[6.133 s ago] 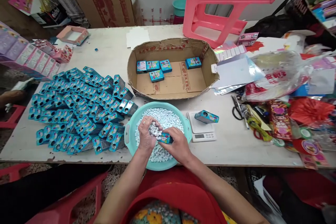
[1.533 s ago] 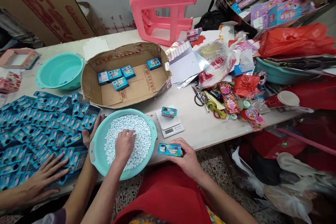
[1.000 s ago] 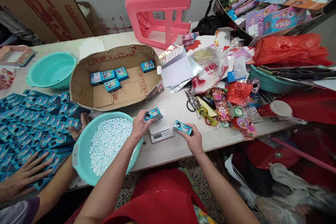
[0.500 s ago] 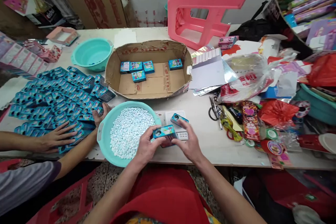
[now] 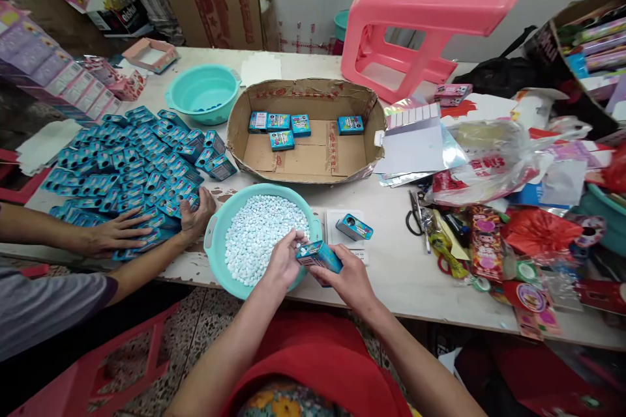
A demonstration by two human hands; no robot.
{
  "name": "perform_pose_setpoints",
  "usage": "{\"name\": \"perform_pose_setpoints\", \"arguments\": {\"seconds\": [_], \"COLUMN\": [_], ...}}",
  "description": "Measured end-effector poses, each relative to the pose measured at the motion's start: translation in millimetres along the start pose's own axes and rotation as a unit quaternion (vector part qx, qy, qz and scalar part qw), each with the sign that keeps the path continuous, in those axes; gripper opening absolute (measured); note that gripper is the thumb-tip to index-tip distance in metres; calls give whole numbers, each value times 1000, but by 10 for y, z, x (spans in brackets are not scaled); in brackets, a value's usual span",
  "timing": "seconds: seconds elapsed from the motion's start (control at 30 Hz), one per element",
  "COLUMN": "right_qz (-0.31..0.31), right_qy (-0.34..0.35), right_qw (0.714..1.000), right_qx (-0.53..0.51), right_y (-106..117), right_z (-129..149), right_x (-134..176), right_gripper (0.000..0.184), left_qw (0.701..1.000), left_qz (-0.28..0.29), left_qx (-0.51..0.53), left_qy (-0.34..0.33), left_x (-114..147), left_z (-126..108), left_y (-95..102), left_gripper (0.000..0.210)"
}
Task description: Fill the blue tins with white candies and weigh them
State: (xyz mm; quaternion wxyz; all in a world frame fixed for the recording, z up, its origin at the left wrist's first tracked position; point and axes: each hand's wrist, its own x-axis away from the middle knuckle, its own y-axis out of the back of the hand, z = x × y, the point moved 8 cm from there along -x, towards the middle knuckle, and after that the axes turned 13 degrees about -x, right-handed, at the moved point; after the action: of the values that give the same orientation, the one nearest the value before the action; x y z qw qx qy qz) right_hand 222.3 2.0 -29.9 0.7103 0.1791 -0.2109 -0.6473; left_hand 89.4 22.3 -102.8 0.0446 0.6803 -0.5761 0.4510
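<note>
My right hand (image 5: 348, 277) grips a small blue candy box (image 5: 320, 257), tilted with its holed end toward the basin. My left hand (image 5: 284, 259) is cupped at that end, fingers curled around a few small white candies. Just left of it stands a turquoise basin (image 5: 215, 238) full of white and pale blue candies (image 5: 259, 228); the hand overlaps its right rim. Another blue box (image 5: 355, 227) rests on a flat white scale (image 5: 337, 216) beyond my right hand.
A co-worker's hands (image 5: 120, 234) press against a large cluster of blue boxes (image 5: 132, 163) at left. Behind the basin, a low cardboard tray (image 5: 313, 172) holds several blue boxes. A pink stool (image 5: 362, 19), scissors (image 5: 414, 215) and packaging clutter (image 5: 484, 169) occupy the right side.
My left hand has left the side of the held box and moved to its holed end. The box has tilted toward the basin. The view has swung left.
</note>
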Motion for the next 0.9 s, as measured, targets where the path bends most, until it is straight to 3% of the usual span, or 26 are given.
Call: {"name": "perform_pose_setpoints", "arguments": {"seconds": [0.2,0.27,0.43,0.53,0.6,0.67,0.7,0.73,0.83,0.9], "right_qz": [-19,-19,-30,-36,-32,-18,-8,2,23,23], "right_qy": [-25,-30,-27,-24,-19,-9,-2,4,12,7], "right_qw": [999,997,983,967,957,948,944,940,930,927], "right_qx": [-40,-62,-177,-251,-287,-317,-330,-342,-368,-373], "right_y": [4,-19,-85,-121,-139,-148,-148,-146,-125,-96], "right_z": [-36,-98,-220,-233,-229,-225,-227,-234,-293,-356], "right_x": [22,12,37,101,157,220,254,289,400,469], "right_gripper": [29,29,32,34,36,37,38,39,41,42], "left_qw": [992,990,995,997,994,969,937,886,651,520], "left_qz": [93,99,45,16,-16,-55,-71,-81,-96,-108], "left_qx": [-75,-93,-70,-61,-106,-235,-332,-440,-709,-795], "left_qy": [-31,-26,-47,-42,-32,-51,-80,-121,-253,-293], "left_x": [45,49,-4,-108,-221,-339,-388,-424,-440,-425], "left_z": [-14,-2,-91,-153,-184,-249,-302,-357,-374,-259], "left_y": [-47,-54,41,195,377,582,655,689,593,512], "left_gripper": [20,23,28,26,21,17,17,18,19,22]}}
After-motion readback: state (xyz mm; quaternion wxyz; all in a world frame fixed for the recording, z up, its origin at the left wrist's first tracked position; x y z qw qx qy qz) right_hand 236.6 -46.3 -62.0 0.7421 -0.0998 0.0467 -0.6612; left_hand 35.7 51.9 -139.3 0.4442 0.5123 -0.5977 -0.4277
